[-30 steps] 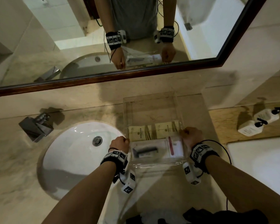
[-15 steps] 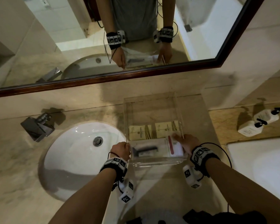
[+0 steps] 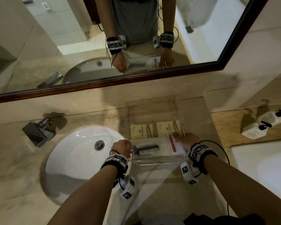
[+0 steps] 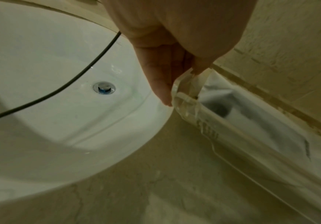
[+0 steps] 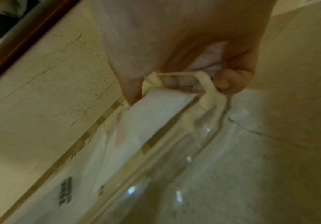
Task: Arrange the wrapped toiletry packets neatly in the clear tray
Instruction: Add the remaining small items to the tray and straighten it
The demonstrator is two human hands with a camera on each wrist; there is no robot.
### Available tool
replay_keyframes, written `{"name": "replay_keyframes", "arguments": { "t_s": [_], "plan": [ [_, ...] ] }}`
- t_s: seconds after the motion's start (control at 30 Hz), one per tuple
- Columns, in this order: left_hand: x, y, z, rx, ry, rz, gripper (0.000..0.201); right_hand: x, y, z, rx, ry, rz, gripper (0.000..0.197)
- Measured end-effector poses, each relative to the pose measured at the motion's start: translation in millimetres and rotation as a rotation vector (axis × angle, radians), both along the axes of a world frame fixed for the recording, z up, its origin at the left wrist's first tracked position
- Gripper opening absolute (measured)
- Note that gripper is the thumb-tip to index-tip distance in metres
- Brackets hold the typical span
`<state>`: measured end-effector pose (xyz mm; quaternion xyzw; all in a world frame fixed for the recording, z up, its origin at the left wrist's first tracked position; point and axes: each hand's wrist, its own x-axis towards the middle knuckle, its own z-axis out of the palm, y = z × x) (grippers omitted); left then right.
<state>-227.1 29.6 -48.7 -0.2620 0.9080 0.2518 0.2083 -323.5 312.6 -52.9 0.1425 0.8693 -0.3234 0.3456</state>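
Observation:
The clear tray (image 3: 152,114) stands on the marble counter, right of the sink. Two beige packets (image 3: 141,130) (image 3: 168,128) lie side by side in its middle. At its near end lies a clear-wrapped packet (image 3: 152,147) with a black razor and a red-striped card. My left hand (image 3: 122,146) pinches the tray's near left corner (image 4: 186,98). My right hand (image 3: 186,138) curls round the near right corner (image 5: 207,91), its thumb inside on the white packet (image 5: 156,112).
A white sink (image 3: 75,159) with a chrome faucet (image 3: 39,132) lies to the left. The dark-framed mirror (image 3: 136,83) runs along the back wall. Two white pump bottles (image 3: 263,125) stand on a wooden ledge at the right, above a white surface (image 3: 266,168).
The clear-wrapped packet has come down flat into the tray's near end. My right hand has shifted slightly left, and its thumb now reaches over the rim.

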Motion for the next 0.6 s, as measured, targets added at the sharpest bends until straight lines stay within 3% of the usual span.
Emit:
{"name": "replay_keyframes", "arguments": {
  "t_s": [0.4,0.6],
  "plan": [
    [-8.4,-4.7,-10.6,0.015,0.008,0.032,0.042,5.6,4.9,2.9,-0.142,0.035,-0.081,0.042],
    [-9.1,-3.6,-8.5,0.026,0.006,0.037,0.042,7.7,5.0,4.5,-0.194,-0.007,-0.028,0.050]
  ]
}}
